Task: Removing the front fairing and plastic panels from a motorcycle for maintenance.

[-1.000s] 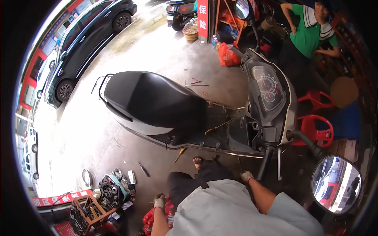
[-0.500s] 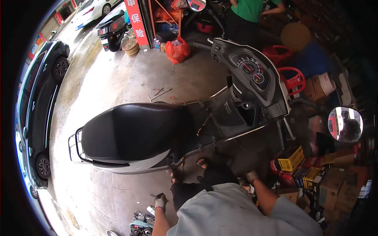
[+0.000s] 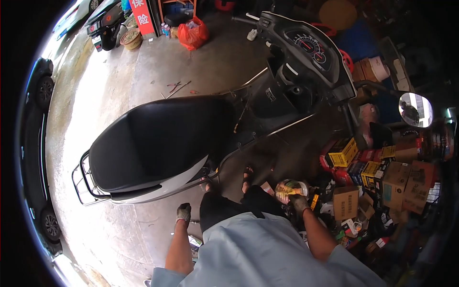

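My right hand (image 3: pixel 300 204), in a work glove, grips a clear plastic jar (image 3: pixel 289 187) with yellowish contents, beside the pile of boxes. My left hand (image 3: pixel 183 212), also gloved, is closed and hangs over the floor behind the scooter's near side. A short metallic piece (image 3: pixel 194 221) shows by the left wrist; whether the hand holds it I cannot tell. Across the view stands a scooter with a black seat (image 3: pixel 160 138) and dark dashboard (image 3: pixel 308 47). A yellow-tipped thin strip or cable (image 3: pixel 236 127) lies at its footboard.
Cartons (image 3: pixel 345 203), yellow boxes (image 3: pixel 343 152) and loose parts crowd the floor at the right. Pliers and rods (image 3: pixel 177 89) lie beyond the seat. An orange bag (image 3: pixel 193 33) and a flowerpot (image 3: pixel 130 38) stand farther back. A dark car (image 3: pixel 36 158) is at the left.
My right hand has come forward, and a clear jar now shows in it. My left hand has moved up and slightly left. The whole view has shifted, bringing more of the box pile into sight.
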Demonstrator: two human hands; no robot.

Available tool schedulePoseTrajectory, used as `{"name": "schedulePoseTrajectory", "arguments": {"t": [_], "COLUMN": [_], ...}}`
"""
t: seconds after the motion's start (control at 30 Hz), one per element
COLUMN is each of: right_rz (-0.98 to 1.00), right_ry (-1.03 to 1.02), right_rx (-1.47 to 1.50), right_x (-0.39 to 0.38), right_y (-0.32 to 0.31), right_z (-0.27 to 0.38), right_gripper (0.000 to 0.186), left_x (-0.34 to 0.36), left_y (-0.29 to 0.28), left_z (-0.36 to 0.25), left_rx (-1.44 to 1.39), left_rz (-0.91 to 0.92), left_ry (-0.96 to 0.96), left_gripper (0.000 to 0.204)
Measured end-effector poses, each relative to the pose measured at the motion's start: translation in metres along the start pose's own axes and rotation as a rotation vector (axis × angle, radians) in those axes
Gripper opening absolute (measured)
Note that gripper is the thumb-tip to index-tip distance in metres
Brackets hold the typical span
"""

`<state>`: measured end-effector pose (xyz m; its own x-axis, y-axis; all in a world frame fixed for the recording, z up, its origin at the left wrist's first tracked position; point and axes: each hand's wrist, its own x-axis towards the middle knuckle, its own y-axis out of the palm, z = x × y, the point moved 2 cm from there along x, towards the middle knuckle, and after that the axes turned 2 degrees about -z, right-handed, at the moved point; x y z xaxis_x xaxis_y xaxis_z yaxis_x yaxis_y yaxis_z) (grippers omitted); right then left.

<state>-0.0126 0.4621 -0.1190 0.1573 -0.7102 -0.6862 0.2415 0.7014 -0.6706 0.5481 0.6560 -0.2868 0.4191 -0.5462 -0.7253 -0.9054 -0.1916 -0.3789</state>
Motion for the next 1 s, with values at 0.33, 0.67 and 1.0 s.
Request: {"name": "schedulePoseTrajectory", "arguments": {"t": [0.33, 0.67, 1.0], "right_rz": [-0.346, -0.105, -0.307], "right_ry": [0.220, -0.415, -0.308], "right_rx": [0.878, 2.121, 1.981], "right_x": [-0.028, -0.014, 0.001], "right_y": [-0.030, -0.318, -0.359], "right_z": [-0.025, 0.080, 0.079], "right_gripper": [0.032, 0.039, 0.025], "left_x": [-0.009, -0.040, -0.056], "left_y": [0.045, 0.130, 0.174], "left_z": [-0.095, -0.175, -0.228], "left_rx": [0.422, 0.095, 0.032], "left_rz": [0.011, 0.026, -0.050], "left_ry": [0.411, 0.128, 0.223], "left_gripper": [0.032, 0.037, 0.038]}}
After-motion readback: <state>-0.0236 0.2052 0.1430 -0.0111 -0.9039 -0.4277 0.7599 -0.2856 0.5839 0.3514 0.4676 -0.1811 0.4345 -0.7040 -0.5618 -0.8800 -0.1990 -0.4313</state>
